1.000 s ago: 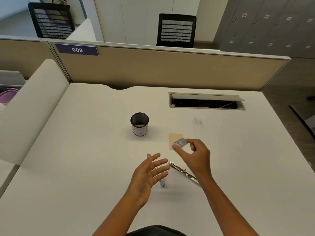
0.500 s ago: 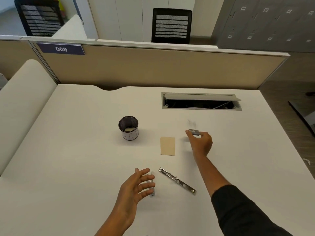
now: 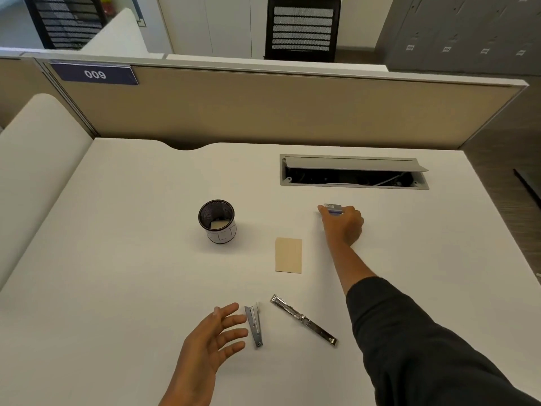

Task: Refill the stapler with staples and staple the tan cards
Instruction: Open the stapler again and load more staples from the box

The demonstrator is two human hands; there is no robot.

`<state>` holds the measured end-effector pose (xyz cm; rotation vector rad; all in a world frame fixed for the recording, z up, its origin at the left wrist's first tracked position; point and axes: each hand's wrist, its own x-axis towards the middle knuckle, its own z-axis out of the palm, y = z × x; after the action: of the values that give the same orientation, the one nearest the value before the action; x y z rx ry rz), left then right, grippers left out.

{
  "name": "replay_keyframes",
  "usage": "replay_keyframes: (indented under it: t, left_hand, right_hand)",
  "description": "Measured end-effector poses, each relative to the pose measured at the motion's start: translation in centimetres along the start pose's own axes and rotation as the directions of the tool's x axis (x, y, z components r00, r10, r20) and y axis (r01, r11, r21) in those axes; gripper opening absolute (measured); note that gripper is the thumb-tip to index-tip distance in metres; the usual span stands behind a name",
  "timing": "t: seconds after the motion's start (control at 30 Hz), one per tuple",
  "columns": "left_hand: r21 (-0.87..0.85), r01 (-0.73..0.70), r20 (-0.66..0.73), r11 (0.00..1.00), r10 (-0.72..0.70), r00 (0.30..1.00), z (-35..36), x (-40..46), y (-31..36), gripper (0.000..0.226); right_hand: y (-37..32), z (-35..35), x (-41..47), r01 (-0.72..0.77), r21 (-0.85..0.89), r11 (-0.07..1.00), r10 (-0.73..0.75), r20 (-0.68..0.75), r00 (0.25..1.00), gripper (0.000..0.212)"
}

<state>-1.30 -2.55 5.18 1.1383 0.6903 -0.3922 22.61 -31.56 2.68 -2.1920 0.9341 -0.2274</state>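
Observation:
A small staple box is pinched in my right hand, which reaches far across the white desk, right of the tan cards. The cards lie flat in a neat stack at mid-desk. The stapler lies in two parts near the front: a grey body and a long shiny metal magazine to its right. My left hand hovers just left of the grey body with fingers spread, holding nothing.
A black mesh pen cup stands left of the cards with a pale item inside. An open cable hatch is cut into the desk's far right. A tan partition closes the back edge.
My right hand has carried the staple box from above the tan cards out to the far right of them. My left hand has stayed by the grey stapler body.

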Motion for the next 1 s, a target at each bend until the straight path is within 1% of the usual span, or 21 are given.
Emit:
replay_keyframes:
  t: [0.23,0.37,0.5,0.57,0.6,0.63,0.67,0.73,0.8,0.87,0.93,1.0]
  left_hand:
    - [-0.032,0.043,-0.011,0.999,-0.043,0.999,-0.1,0.2,-0.4,0.043]
    - [-0.038,0.056,-0.018,0.998,-0.057,0.998,0.1,0.1,-0.5,0.041]
    - [-0.004,0.064,-0.019,0.998,-0.064,0.998,0.5,0.2,-0.1,0.040]
    - [0.045,0.049,-0.028,0.998,-0.048,0.998,0.9,0.3,0.0,0.038]
    - [0.083,0.033,-0.036,0.996,-0.030,0.999,1.0,0.4,0.0,0.035]
    - [0.127,0.009,-0.040,0.992,-0.003,0.999,1.2,0.5,0.0,0.032]
    - [0.169,-0.023,-0.037,0.985,0.030,0.999,1.4,0.6,-0.1,0.027]
    - [0.264,-0.101,-0.019,0.959,0.110,0.994,2.1,0.9,-0.4,0.018]
    - [0.402,-0.196,0.014,0.894,0.208,0.978,2.9,1.5,-0.8,0.012]
    - [0.541,-0.324,0.094,0.776,0.327,0.940,3.6,2.2,-1.3,0.016]
    - [0.638,-0.477,0.233,0.604,0.439,0.868,4.2,2.9,-1.5,0.023]
    - [0.681,-0.605,0.397,0.412,0.487,0.778,4.7,4.0,-1.7,0.030]
  right_hand:
    - [0.2,1.1,0.6,0.017,-0.113,0.993,-0.015,0.018,1.000,0.070]
    - [0.1,1.4,0.6,0.016,-0.150,0.988,-0.012,0.028,1.000,0.074]
    - [0.6,0.8,0.5,-0.021,-0.110,0.994,0.026,0.044,0.999,0.088]
    - [1.2,0.3,0.6,-0.058,-0.053,0.997,0.061,0.058,0.996,0.094]
    - [1.6,0.0,0.8,-0.091,-0.003,0.996,0.091,0.072,0.993,0.093]
    - [2.1,-0.3,1.0,-0.135,0.053,0.989,0.130,0.093,0.987,0.088]
    - [2.5,-0.7,1.2,-0.189,0.108,0.976,0.176,0.117,0.977,0.076]
    - [3.8,-1.6,1.5,-0.279,0.209,0.937,0.247,0.167,0.954,0.038]
    - [5.2,-2.5,1.4,-0.348,0.277,0.896,0.295,0.214,0.931,0.026]
    - [6.7,-3.5,0.5,-0.425,0.314,0.849,0.347,0.275,0.897,0.020]
    - [8.1,-4.4,-1.1,-0.488,0.370,0.790,0.358,0.367,0.859,0.020]
    - [9.4,-5.2,-3.2,-0.505,0.459,0.731,0.311,0.434,0.846,0.019]
